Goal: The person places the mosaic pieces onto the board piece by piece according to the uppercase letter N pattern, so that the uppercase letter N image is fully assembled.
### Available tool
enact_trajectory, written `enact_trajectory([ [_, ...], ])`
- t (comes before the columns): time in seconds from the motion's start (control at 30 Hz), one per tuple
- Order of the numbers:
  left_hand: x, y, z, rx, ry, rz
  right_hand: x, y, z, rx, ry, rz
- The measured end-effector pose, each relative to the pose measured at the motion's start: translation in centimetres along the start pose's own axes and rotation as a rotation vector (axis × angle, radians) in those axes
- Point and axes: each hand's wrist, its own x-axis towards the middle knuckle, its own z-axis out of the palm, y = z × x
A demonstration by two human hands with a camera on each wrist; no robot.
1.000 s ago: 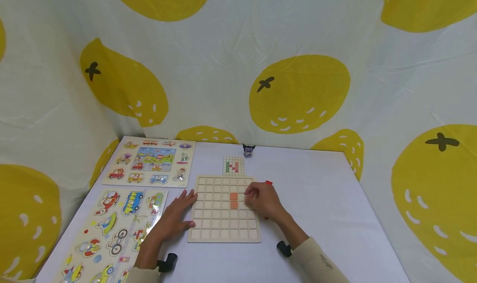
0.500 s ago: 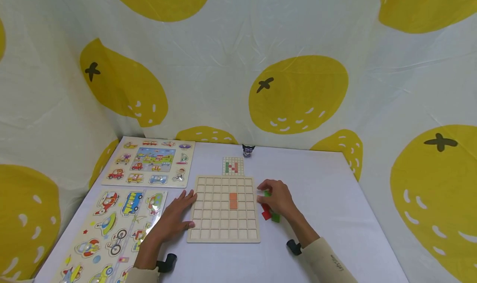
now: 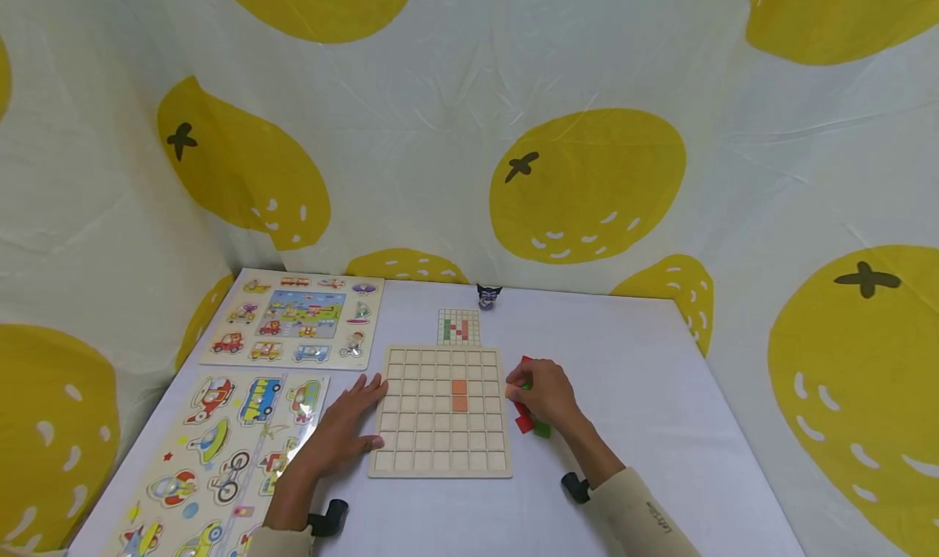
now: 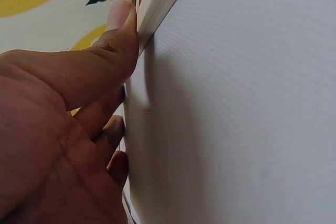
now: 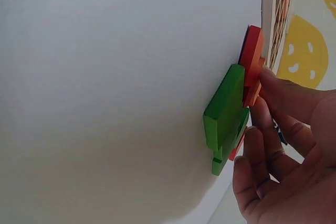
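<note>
Left hand [image 3: 341, 428] — fingers relaxed, touching left edge of the wooden board [image 3: 434, 440]. Two orange squares [image 3: 459, 395] sit in its cells. Orange tile [image 3: 509, 391] just beyond its right edge, pinched by right hand [image 3: 546, 394] — red tiles [image 3: 524, 423], green tiles [image 3: 541, 430] close by.

The left forearm [image 3: 292, 492] and the right forearm [image 3: 591, 451] are angled inward. The left hand [image 3: 345, 424] is held back upward, fingers extended, thumb spread apart; the right hand [image 3: 548, 392] is curved, thumb and forefinger held in a pinch.
</note>
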Motion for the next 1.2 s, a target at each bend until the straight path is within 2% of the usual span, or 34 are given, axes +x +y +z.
enact_trajectory([
  [0.67, -0.13, 0.18, -0.16, 0.010, -0.013, -0.015, -0.50, 0.02, 0.31, 0.011, 0.037, -0.041],
  [1.2, -0.17, 0.05, 0.19, 0.003, 0.013, -0.008, -1.01, 0.01, 0.09, 0.061, 0.046, -0.032],
])
